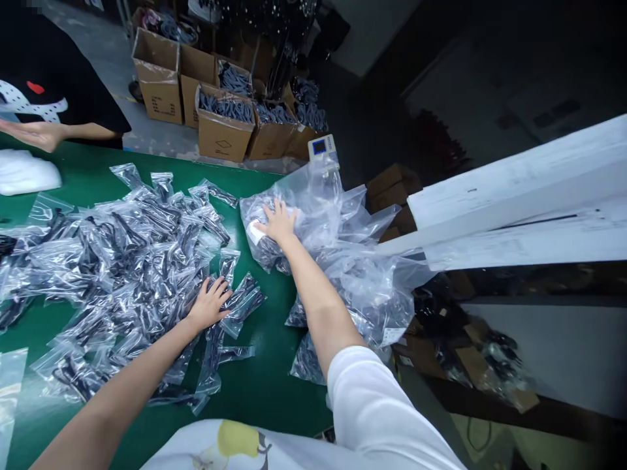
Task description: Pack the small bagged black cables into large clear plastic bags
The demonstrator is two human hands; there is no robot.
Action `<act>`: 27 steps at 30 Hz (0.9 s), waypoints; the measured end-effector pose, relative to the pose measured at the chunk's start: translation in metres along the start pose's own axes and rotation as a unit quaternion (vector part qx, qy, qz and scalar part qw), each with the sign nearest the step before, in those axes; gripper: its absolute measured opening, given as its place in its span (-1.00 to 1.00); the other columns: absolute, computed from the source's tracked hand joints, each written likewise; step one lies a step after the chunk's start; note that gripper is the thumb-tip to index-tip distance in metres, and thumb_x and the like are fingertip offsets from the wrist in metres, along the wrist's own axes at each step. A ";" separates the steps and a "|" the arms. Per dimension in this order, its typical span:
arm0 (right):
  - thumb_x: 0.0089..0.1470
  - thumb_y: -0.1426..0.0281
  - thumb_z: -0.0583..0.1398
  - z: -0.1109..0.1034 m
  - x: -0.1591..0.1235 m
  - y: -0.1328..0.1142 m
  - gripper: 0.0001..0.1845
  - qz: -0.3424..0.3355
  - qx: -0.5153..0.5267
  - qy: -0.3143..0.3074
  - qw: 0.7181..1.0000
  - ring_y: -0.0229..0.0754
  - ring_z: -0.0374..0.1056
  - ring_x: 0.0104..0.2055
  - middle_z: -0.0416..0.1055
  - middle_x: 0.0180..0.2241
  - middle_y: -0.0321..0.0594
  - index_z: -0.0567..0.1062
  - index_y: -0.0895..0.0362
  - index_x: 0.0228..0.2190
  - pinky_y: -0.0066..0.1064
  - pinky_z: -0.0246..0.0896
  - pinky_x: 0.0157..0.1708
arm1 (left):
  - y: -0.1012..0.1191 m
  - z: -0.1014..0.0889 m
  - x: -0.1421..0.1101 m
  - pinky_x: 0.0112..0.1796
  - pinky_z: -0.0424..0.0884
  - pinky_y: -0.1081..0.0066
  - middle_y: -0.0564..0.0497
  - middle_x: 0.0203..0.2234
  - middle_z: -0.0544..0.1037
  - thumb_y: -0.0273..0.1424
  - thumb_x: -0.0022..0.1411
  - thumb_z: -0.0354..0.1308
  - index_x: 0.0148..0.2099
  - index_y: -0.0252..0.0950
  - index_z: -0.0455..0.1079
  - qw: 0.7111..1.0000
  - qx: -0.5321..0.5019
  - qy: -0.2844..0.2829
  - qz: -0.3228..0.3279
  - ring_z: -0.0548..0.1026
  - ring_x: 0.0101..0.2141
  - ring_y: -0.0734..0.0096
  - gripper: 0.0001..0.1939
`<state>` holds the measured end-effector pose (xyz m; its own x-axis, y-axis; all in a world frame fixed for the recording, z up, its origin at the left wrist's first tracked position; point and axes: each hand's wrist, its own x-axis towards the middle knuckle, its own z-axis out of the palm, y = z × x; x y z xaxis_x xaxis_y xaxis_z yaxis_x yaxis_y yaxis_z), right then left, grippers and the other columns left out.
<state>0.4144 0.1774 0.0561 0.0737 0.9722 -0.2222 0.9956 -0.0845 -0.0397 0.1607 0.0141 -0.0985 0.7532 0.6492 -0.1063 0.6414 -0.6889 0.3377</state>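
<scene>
My left hand (pixel 209 304) rests palm down, fingers spread, on the right edge of a wide heap of small clear zip bags (pixel 147 261) with dark cables inside. Farther off, my right hand (pixel 279 223) lies with spread fingers on a large clear plastic bag (pixel 313 209) full of dark items. A white label (pixel 255 232) shows beside its fingers. Nearer me, under my right forearm, sits another filled clear bag (pixel 362 287). Neither hand is closed round anything.
The green table (pixel 274 365) carries all the bags. Across it stands a co-worker in a black shirt (pixel 59 72), one hand over a white bundle (pixel 29 171). Cardboard boxes (pixel 225 134) of grey cables stand beyond. White boards (pixel 519 196) jut in from the right.
</scene>
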 end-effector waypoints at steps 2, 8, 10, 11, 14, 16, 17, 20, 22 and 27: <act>0.27 -0.13 0.00 0.014 0.001 0.019 -0.16 0.046 0.014 -0.031 0.998 0.20 -0.39 0.52 -0.33 0.50 -0.07 0.00 -0.04 0.42 0.41 -0.54 0.34 | 0.005 -0.002 -0.002 0.33 -0.13 -0.26 -0.28 0.33 0.31 -0.17 0.34 0.14 0.29 -0.23 0.40 1.000 -0.003 -0.009 0.001 0.07 0.40 -0.16 -0.47; 0.28 0.05 0.10 0.019 0.006 -0.010 -0.20 0.006 -0.046 0.042 0.998 0.22 -0.36 0.52 -0.24 0.47 0.17 0.16 0.25 0.36 0.29 -0.59 0.38 | 0.007 -0.039 -0.035 0.32 0.16 0.08 -0.11 0.34 0.33 -0.20 0.43 0.01 0.39 -0.14 0.23 0.990 -0.141 0.021 -0.013 0.25 0.34 0.15 -0.46; 0.31 0.11 0.08 0.025 0.028 -0.048 -0.27 -0.092 -0.004 0.080 0.993 0.14 -0.30 0.52 -0.19 0.47 0.13 0.18 0.27 0.35 0.15 -0.48 0.43 | -0.016 -0.063 -0.057 0.30 0.23 0.20 -0.10 0.33 0.33 -0.21 0.48 -0.10 0.41 -0.14 0.17 0.977 -0.164 0.115 -0.077 0.29 0.31 0.23 -0.48; 0.33 0.12 0.05 0.030 0.044 -0.067 -0.29 -0.132 0.037 0.070 0.988 0.08 -0.24 0.51 -0.15 0.46 0.09 0.17 0.22 0.36 0.07 -0.37 0.44 | -0.033 -0.075 -0.070 0.31 0.22 0.18 -0.12 0.32 0.34 -0.21 0.48 -0.13 0.40 -0.17 0.17 0.965 -0.154 0.168 -0.128 0.28 0.31 0.22 -0.48; 0.37 0.05 -0.04 0.044 0.098 -0.115 -0.29 -0.094 0.148 0.006 0.985 0.02 -0.15 0.49 -0.10 0.46 0.05 0.07 0.09 0.40 0.05 -0.24 0.40 | -0.090 -0.100 -0.127 0.31 0.20 0.06 -0.23 0.30 0.33 -0.15 0.46 -0.09 0.40 -0.25 0.12 0.910 -0.078 0.282 -0.293 0.27 0.31 0.09 -0.43; 0.37 -0.01 -0.11 0.056 0.126 -0.136 -0.26 0.005 0.182 -0.014 0.983 0.08 -0.16 0.48 -0.12 0.45 0.13 0.03 0.09 0.41 0.18 -0.35 0.38 | -0.120 -0.103 -0.179 0.29 0.22 0.03 -0.28 0.30 0.31 -0.11 0.44 -0.07 0.42 -0.27 0.09 0.882 -0.034 0.296 -0.365 0.27 0.31 0.03 -0.38; 0.37 -0.01 -0.15 0.064 0.136 -0.144 -0.24 0.038 0.192 -0.025 0.980 0.08 -0.16 0.47 -0.10 0.44 0.17 0.02 0.12 0.41 0.19 -0.40 0.37 | -0.131 -0.101 -0.206 0.28 0.23 0.01 -0.28 0.31 0.30 -0.10 0.43 -0.07 0.42 -0.27 0.09 0.873 -0.018 0.288 -0.394 0.27 0.31 0.01 -0.37; 0.36 0.02 -0.06 0.097 0.141 -0.169 -0.27 -0.010 0.194 -0.033 0.980 0.05 -0.17 0.47 -0.05 0.42 0.16 0.16 0.17 0.36 0.12 -0.55 0.39 | -0.143 -0.080 -0.277 0.26 0.19 -0.15 -0.32 0.35 0.24 -0.05 0.41 -0.09 0.42 -0.24 0.10 0.831 0.016 0.246 -0.498 0.18 0.36 -0.13 -0.34; 0.33 0.06 0.05 0.121 0.124 -0.188 -0.35 -0.090 0.179 -0.029 0.979 -0.01 -0.13 0.46 0.04 0.41 0.02 0.28 0.12 0.30 0.03 -0.57 0.42 | -0.143 -0.063 -0.300 0.24 0.14 -0.26 -0.36 0.39 0.15 -0.03 0.40 -0.10 0.43 -0.26 0.10 0.796 0.013 0.226 -0.561 0.08 0.39 -0.23 -0.31; 0.33 0.11 0.06 0.160 0.046 -0.229 -0.41 -0.223 0.149 -0.053 0.962 -0.05 0.02 0.41 0.18 0.36 -0.10 0.35 0.10 0.26 -0.10 -0.37 0.43 | -0.139 -0.038 -0.274 0.27 0.11 -0.19 -0.30 0.43 0.09 -0.09 0.43 -0.15 0.47 -0.25 0.03 0.804 -0.090 0.194 -0.554 0.00 0.43 -0.12 -0.33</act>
<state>0.1805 0.2063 -0.1004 -0.3794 0.8999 -0.2152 0.8647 0.2622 -0.4284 -0.1408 -0.0555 -0.0809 -0.3923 0.9080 -0.1472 0.8292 0.4183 0.3707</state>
